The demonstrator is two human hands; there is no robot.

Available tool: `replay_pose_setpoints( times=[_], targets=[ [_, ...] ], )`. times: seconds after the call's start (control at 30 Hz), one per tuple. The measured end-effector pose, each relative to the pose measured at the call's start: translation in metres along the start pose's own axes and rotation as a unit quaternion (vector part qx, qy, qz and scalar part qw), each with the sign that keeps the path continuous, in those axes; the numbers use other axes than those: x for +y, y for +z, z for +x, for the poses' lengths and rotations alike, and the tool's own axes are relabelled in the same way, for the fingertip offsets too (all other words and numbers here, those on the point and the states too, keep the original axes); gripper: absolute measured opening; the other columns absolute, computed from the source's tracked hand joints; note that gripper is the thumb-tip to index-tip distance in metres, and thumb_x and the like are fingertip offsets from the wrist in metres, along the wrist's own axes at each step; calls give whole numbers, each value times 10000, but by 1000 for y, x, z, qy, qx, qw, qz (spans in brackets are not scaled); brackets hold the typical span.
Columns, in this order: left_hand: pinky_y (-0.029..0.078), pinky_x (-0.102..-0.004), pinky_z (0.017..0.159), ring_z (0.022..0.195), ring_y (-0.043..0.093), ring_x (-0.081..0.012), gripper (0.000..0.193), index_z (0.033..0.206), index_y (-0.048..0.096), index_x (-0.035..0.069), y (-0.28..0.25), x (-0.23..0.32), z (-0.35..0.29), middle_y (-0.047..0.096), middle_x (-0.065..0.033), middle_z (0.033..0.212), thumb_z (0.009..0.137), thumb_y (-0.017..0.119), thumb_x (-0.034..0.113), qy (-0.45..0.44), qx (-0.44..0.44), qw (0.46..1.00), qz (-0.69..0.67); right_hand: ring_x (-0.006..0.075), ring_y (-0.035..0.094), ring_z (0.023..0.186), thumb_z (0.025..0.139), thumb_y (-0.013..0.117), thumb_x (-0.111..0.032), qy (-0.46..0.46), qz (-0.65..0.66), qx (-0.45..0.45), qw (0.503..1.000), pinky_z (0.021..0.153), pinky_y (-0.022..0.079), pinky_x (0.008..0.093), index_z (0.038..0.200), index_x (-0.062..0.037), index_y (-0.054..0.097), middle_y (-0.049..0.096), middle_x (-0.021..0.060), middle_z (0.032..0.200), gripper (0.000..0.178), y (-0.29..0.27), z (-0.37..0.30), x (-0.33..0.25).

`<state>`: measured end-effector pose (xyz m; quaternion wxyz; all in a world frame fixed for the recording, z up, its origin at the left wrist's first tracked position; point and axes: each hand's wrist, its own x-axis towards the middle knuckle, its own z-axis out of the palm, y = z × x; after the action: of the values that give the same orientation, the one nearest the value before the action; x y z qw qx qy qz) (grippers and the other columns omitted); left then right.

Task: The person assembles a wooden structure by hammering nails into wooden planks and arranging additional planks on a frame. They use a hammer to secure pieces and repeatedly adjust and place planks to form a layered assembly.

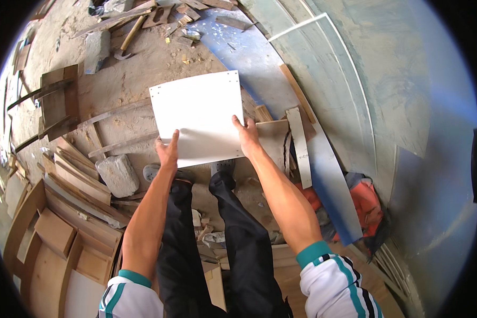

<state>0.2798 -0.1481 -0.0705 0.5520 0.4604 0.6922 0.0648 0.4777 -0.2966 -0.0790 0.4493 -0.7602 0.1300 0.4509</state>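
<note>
Left grip [167,153]: closed on white panel [199,114], lower left edge, thumb on top.
Right grip [247,137]: closed on its right edge.
White panel: held above dirt floor [127,79], toward the floor's right edge.
Panel step: two-handed holding, seemingly.
Panel's next move: firm, even support apparently called for.

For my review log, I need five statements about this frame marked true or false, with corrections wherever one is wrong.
1. The left hand and right hand both hold the white panel. True.
2. The left hand grips the panel's far edge. False: it grips the left edge, near the lower corner.
3. A wooden-handled tool lies on the ground beyond the panel. True.
4. The trousers are white. False: they are black.
5. The red item lies on the person's left. False: it lies on the right.
</note>
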Motion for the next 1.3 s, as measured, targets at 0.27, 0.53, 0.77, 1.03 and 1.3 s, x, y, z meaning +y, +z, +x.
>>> replay_pose_setpoints(
  times=[0.27, 0.53, 0.77, 1.03, 1.3],
  targets=[
    [430, -444, 1033, 1223, 470, -347, 803, 1392, 255, -69, 69, 38, -11, 417, -287, 1318, 881, 693, 369, -35, -36, 974, -219, 203, 630, 890, 850, 721, -270, -158, -131, 16, 979, 776, 501, 337, 1145, 42, 581, 669, 137, 1002, 451, -47, 59, -102],
    [537, -475, 890, 1033, 619, -336, 651, 1295, 387, -84, 135, 96, 1, 589, -271, 1127, 891, 667, 343, -18, -119, 979, -162, 264, 646, 1040, 826, 718, -277, -208, -298, 33, 931, 896, 500, 367, 1312, 3, 514, 658, 189, 1159, 596, -74, 128, -182],
    [403, -421, 1074, 1251, 500, -342, 821, 1448, 244, -91, 115, 79, -9, 465, -294, 1361, 920, 612, 418, 29, -279, 947, -155, 361, 479, 1285, 868, 634, -368, -175, -445, 77, 875, 1069, 380, 402, 1443, 23, 332, 480, 267, 1382, 758, -106, 144, -145],
    [420, -374, 1028, 1231, 530, -305, 725, 1371, 455, -59, 75, 22, -9, 525, -223, 1356, 921, 582, 495, 14, -251, 960, -126, 383, 343, 1383, 873, 603, -327, -118, -587, 138, 789, 1139, 292, 410, 1464, 84, 238, 341, 295, 1478, 807, -116, 117, -105],
    [495, -308, 783, 863, 629, -171, 414, 1048, 634, -48, -38, -121, -35, 685, -116, 933, 925, 615, 347, -140, -65, 980, -124, 379, 504, 1168, 859, 655, -194, -337, -460, 114, 813, 1018, 378, 465, 1195, 35, 487, 539, 233, 1182, 440, 37, -36, 7]
  ],
)
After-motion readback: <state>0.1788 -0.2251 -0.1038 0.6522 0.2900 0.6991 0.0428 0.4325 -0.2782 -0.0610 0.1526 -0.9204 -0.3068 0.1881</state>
